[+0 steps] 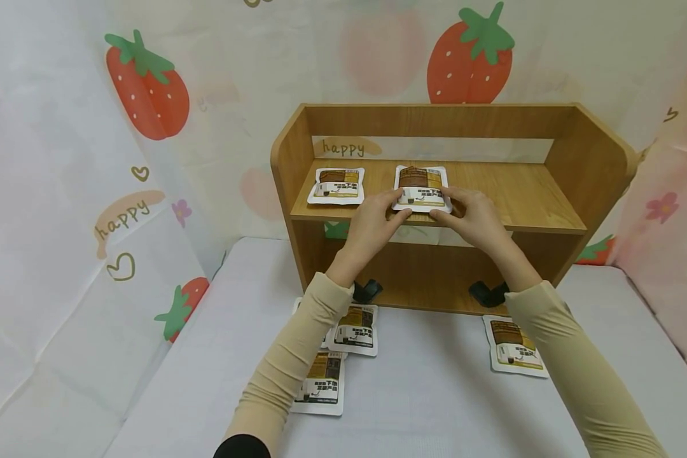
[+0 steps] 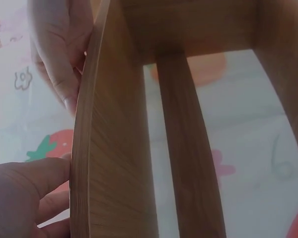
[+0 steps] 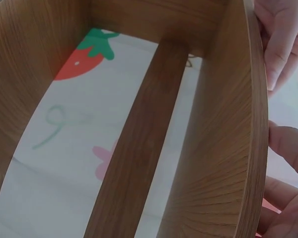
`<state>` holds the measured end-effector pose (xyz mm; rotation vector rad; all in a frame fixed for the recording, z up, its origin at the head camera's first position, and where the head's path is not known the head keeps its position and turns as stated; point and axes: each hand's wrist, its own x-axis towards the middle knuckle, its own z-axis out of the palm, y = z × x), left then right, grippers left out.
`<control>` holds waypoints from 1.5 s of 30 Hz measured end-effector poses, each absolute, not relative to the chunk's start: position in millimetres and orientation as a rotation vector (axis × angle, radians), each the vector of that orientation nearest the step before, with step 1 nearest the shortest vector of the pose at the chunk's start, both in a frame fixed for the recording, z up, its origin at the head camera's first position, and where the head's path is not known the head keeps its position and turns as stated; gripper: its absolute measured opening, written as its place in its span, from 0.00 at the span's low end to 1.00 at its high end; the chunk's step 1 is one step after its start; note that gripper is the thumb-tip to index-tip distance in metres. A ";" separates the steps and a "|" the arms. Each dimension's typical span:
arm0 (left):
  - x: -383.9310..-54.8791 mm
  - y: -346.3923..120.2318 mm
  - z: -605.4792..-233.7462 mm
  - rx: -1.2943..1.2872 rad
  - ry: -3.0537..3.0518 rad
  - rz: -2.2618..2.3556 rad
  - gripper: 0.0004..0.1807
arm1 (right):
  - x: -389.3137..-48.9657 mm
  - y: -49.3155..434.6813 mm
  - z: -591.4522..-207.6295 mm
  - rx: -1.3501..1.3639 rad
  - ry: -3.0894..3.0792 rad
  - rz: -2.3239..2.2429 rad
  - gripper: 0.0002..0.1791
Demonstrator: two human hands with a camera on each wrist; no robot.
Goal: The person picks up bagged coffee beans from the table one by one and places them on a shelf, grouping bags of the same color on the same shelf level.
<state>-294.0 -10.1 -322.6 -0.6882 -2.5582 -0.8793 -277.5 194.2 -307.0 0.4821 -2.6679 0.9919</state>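
Note:
A flat printed pouch (image 1: pixel 421 189) with a white border lies on the upper board of a wooden shelf (image 1: pixel 492 191). My left hand (image 1: pixel 372 219) grips its left side, the thumb at the front edge. On its right side, my right hand (image 1: pixel 474 219) holds it likewise, with fingers and thumb at the edge. A similar pouch (image 1: pixel 336 186) lies to the left on the same board. In both wrist views, the shelf board (image 2: pixel 82 148) hides the held pouch and part of the fingers; the right wrist view shows the board's edge (image 3: pixel 258 124) beside the fingertips.
In front of the shelf, more pouches lie on the white table: some overlapping near the left forearm (image 1: pixel 355 331) and one pouch (image 1: pixel 514 346) partly behind the right sleeve. Two black pieces (image 1: pixel 488 294) sit at the lower board's front. A strawberry-printed curtain (image 1: pixel 223 95) hangs behind.

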 end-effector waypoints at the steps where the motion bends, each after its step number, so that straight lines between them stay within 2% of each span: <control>1: -293.9 -9.9 -322.0 -0.689 -2.560 -0.873 0.26 | -277.4 194.1 -306.6 0.482 -2.673 0.989 0.32; 25: -291.8 -4.8 -319.9 -0.607 -2.590 -0.767 0.25 | -276.4 194.9 -303.0 0.474 -2.732 0.998 0.33; 34: -287.7 -5.5 -323.6 -0.626 -2.554 -0.781 0.25 | -271.9 194.9 -309.9 0.477 -2.669 0.985 0.30; 41: -282.5 -4.9 -331.2 -0.607 -2.417 -0.865 0.25 | -266.4 194.6 -320.1 0.490 -2.515 1.002 0.33; 45: -279.2 -3.6 -338.4 -0.600 -2.296 -0.934 0.25 | -262.4 195.4 -327.2 0.510 -2.428 1.050 0.32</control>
